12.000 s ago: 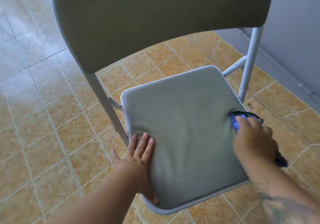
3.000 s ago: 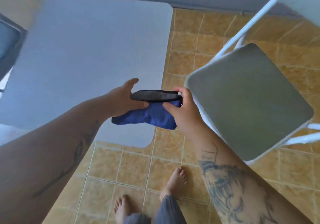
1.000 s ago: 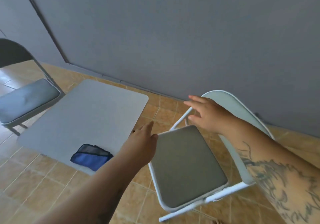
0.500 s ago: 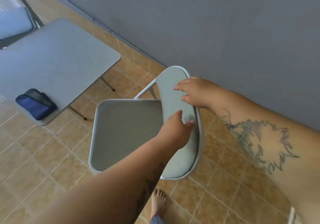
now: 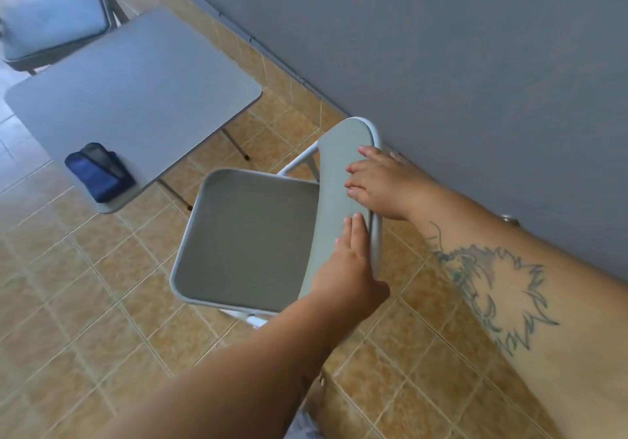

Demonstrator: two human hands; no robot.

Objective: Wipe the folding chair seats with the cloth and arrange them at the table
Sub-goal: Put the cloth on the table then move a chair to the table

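Both hands, L [image 5: 350, 268] & R [image 5: 380, 183], on folding chair [image 5: 248, 238] backrest [image 5: 339, 180].

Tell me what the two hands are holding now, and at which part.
Both hold the folding chair by its backrest: the right hand over the top edge, the left hand lower on the same edge.

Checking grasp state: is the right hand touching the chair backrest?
Touching. Head view shows the right hand draped over the chair backrest, fingers lying flat on its front face.
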